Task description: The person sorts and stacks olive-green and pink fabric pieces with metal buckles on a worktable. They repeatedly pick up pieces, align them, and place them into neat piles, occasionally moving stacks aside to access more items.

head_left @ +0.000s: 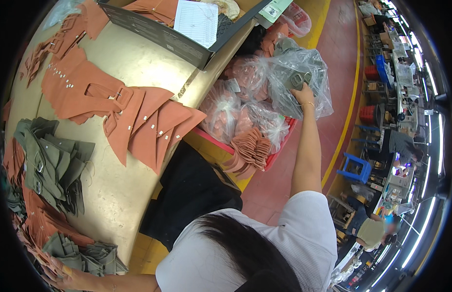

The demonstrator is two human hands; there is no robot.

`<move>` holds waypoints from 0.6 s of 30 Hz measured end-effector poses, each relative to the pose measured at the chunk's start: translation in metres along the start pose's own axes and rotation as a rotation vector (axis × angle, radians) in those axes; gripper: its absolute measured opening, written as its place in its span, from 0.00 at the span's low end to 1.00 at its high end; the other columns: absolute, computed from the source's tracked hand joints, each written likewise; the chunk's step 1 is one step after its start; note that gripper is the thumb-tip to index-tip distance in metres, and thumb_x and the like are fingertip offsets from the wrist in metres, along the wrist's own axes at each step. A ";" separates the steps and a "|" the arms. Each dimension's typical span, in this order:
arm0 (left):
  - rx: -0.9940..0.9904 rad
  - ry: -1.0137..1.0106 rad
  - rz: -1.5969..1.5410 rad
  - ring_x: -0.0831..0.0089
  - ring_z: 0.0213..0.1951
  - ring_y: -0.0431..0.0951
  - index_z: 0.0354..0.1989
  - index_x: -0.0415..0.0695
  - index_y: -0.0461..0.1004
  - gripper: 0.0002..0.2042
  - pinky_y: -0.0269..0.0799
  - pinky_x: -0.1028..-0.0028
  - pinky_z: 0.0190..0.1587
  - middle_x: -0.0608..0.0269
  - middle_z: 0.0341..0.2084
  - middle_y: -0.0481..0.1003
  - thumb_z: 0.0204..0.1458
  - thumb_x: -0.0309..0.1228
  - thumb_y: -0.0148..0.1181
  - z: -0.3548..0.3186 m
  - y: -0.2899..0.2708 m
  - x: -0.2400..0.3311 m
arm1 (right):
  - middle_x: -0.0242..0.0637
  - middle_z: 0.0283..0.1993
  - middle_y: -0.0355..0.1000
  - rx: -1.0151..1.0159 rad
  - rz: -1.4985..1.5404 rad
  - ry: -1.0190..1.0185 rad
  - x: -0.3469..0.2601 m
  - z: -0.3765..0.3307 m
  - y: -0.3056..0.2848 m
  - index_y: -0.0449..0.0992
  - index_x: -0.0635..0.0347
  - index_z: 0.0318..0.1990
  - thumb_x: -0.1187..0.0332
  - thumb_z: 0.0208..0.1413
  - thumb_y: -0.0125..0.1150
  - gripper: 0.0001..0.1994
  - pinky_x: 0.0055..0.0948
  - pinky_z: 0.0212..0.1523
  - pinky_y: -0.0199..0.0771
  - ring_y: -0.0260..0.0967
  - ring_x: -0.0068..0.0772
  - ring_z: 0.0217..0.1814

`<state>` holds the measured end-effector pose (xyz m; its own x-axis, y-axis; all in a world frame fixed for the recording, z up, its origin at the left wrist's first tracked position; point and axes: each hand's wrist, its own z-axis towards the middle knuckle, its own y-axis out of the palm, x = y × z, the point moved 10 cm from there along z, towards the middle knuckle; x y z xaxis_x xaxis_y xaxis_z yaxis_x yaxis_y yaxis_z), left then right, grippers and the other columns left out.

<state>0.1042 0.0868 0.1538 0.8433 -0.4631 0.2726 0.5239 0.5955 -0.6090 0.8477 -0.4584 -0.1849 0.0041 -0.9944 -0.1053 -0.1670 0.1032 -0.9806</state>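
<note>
My right hand (304, 95) reaches out over a red crate at my right. Its fingers close on an olive-green buckled fabric piece (298, 81) at the mouth of a clear plastic bag (316, 63). Far to the lower left, my left hand (60, 276) lies with fingers apart beside stacked pieces, touching their edge. Close to it sit folded olive-green pieces (82, 255) and orange pieces (51, 221). More olive-green buckled pieces (51, 165) lie in a pile on the table. A fanned stack of orange buckled pieces (138, 117) spreads toward the table edge.
The red crate (279, 155) holds several clear bags of orange pieces (221, 109) and a loose orange bundle (250, 151). A dark cardboard box (162, 36) with a paper sheet (197, 22) stands on the table (109, 194). Beyond the aisle are a blue stool (357, 168) and people at workbenches.
</note>
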 end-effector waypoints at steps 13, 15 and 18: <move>-0.296 0.124 0.033 0.58 0.62 0.67 0.67 0.34 0.52 0.31 0.66 0.62 0.63 0.44 0.57 0.68 0.63 0.41 0.52 -0.009 0.030 -0.004 | 0.46 0.44 0.79 0.204 0.316 -0.073 -0.003 -0.080 -0.124 0.77 0.59 0.48 0.59 0.40 0.70 0.25 0.39 0.50 0.72 0.76 0.46 0.48; -0.256 -0.027 -0.166 0.57 0.59 0.70 0.67 0.34 0.52 0.30 0.67 0.62 0.63 0.45 0.56 0.70 0.62 0.38 0.54 -0.012 0.031 -0.009 | 0.45 0.44 0.79 0.221 0.390 -0.106 -0.007 -0.092 -0.139 0.78 0.60 0.47 0.59 0.40 0.70 0.25 0.37 0.50 0.72 0.77 0.44 0.47; -0.252 -0.026 -0.213 0.58 0.57 0.73 0.67 0.33 0.51 0.30 0.69 0.62 0.62 0.46 0.56 0.70 0.62 0.34 0.55 -0.016 0.036 0.002 | 0.44 0.43 0.79 0.251 0.461 -0.112 -0.007 -0.107 -0.160 0.78 0.60 0.46 0.59 0.41 0.71 0.23 0.35 0.49 0.72 0.77 0.40 0.46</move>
<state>0.1226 0.0968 0.1211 0.7228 -0.5406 0.4304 0.6451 0.3047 -0.7007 0.7684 -0.4704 -0.0098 0.0937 -0.8375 -0.5383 0.0646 0.5447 -0.8361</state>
